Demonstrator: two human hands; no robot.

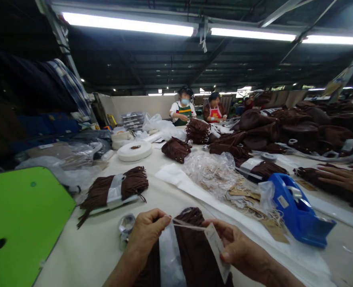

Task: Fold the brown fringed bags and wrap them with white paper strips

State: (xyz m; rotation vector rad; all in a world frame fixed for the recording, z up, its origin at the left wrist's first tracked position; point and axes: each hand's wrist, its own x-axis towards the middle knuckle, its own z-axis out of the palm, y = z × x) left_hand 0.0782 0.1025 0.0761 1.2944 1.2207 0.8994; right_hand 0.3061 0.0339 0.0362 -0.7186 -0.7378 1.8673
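Between my hands, a pale string (pixel 188 225) is stretched over a dark brown fringed bag (pixel 192 251) with a translucent band (pixel 170 255) round it. My left hand (pixel 148 231) pinches one end of the string. In my right hand (pixel 239 247) is a white hang tag (pixel 218 252), held between thumb and fingers, and the string runs into its top. The bag lies on the table right below both hands. Beside my left wrist stands a small roll of clear tape (pixel 126 227).
Another banded fringed bag (pixel 116 187) lies to the left, near a green board (pixel 23 223). A blue tape dispenser (pixel 298 211) and a heap of strung tags (pixel 245 195) are at right. Another person's hand (pixel 344 179) reaches in there. Brown bags (pixel 284 127) and two people (pixel 184 107) are behind.
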